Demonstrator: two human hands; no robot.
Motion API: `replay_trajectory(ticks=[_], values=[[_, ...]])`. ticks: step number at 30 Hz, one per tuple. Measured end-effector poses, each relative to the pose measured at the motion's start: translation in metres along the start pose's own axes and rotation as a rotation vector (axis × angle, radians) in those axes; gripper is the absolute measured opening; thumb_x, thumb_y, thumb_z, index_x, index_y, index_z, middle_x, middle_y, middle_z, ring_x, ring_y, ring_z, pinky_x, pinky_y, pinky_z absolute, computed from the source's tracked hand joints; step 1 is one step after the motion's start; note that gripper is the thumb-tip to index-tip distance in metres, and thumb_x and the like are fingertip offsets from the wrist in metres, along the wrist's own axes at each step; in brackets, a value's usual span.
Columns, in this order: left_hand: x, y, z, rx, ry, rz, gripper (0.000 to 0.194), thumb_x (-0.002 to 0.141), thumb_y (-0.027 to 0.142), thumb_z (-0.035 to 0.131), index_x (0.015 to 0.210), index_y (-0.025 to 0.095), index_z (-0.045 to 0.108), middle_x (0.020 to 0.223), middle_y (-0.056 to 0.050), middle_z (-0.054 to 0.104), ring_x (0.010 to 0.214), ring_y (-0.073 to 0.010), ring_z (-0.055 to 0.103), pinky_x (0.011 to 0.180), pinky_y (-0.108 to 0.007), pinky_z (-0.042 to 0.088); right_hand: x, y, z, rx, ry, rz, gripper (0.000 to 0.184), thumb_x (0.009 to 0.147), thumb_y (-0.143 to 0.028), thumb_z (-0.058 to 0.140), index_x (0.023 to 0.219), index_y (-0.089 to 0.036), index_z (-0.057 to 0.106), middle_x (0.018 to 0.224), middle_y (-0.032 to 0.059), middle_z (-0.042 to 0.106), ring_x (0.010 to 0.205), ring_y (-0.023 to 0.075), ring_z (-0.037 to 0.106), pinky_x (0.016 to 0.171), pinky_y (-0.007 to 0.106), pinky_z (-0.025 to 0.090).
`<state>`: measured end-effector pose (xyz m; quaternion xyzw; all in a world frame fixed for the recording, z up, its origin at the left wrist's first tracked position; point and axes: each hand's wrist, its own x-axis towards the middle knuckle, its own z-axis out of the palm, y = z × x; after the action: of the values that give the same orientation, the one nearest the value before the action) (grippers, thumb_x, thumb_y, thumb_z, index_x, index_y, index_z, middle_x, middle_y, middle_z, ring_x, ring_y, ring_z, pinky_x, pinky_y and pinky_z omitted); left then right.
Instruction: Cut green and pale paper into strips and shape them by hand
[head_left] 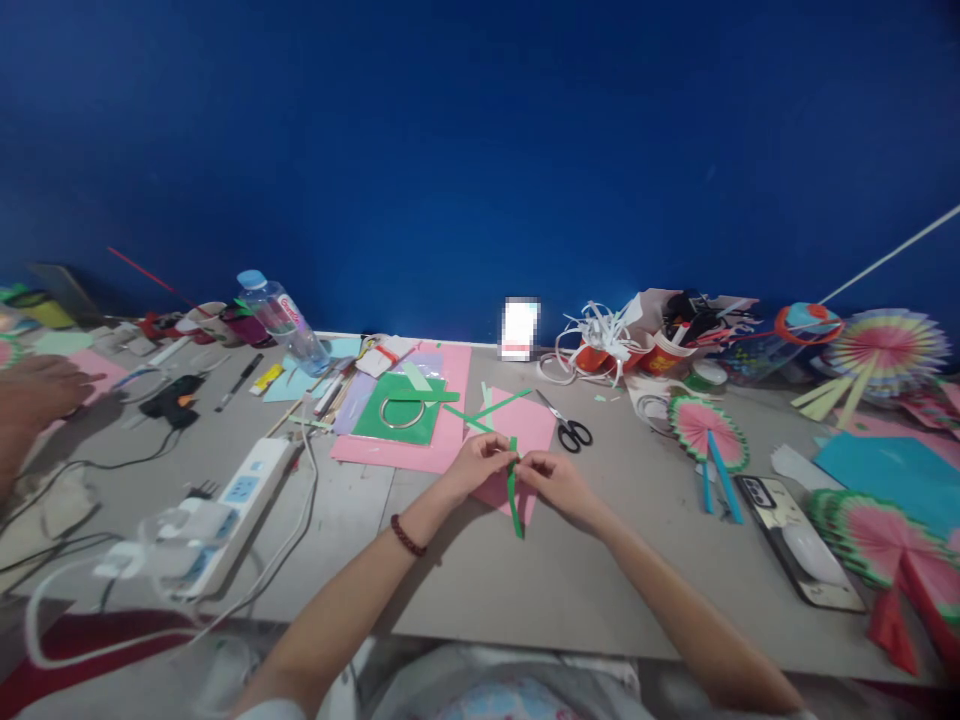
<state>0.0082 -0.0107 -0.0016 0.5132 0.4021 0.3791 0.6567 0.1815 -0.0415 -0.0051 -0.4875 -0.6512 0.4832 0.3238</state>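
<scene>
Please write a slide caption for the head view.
Left hand and right hand hold a green paper strip over pink paper, near black-handled scissors.

With our left hand (pixel 482 466) and right hand (pixel 556 484) we pinch a green strip (pixel 514 508) over pink paper (pixel 535 418) on the desk (pixel 457 595). Black-handled scissors (pixel 574 434) lie just beside the paper, a power strip (pixel 241 492) at left, a phone (pixel 771 512) at right.

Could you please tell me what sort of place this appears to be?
Probably a papercraft workspace: a narrow green paper strip is held between the left hand and right hand, with black-handled metal scissors and a round pink-and-green pleated paper fan nearby.
</scene>
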Motion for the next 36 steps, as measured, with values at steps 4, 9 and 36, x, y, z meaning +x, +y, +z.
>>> replay_trajectory(ticks=[4,9,36], values=[[0.003,-0.004,-0.002,-0.046,0.019,-0.012,0.033,0.065,0.041,0.074,0.069,0.016,0.051,0.059,0.003,0.057,0.054,-0.0091,0.053,0.056,-0.023,0.041,0.016,-0.003,-0.033,-0.181,0.152,-0.019,0.027,0.086,-0.04,0.051,0.077,-0.019,0.064,0.067,0.0008,0.063,0.061,0.0141,0.055,0.057,0.025,0.042],[0.003,-0.011,-0.001,0.034,-0.05,0.045,0.03,0.068,0.036,0.073,0.068,0.016,0.05,0.067,-0.001,0.061,0.064,-0.0135,0.06,0.062,-0.027,0.045,0.056,0.021,-0.084,-0.587,0.345,-0.138,0.026,0.085,-0.025,0.046,0.099,-0.017,0.067,0.097,0.0095,0.07,0.082,0.0218,0.063,0.078,0.034,0.049],[0.004,-0.017,-0.005,0.851,-0.076,0.415,0.009,0.073,0.016,0.056,0.064,0.018,0.059,0.088,-0.008,0.069,0.096,-0.0262,0.061,0.089,-0.04,0.044,0.132,-0.032,0.019,-0.631,-0.089,-0.509,0.024,0.088,-0.016,0.053,0.107,-0.019,0.066,0.112,0.0078,0.066,0.104,0.0199,0.059,0.093,0.035,0.045]])
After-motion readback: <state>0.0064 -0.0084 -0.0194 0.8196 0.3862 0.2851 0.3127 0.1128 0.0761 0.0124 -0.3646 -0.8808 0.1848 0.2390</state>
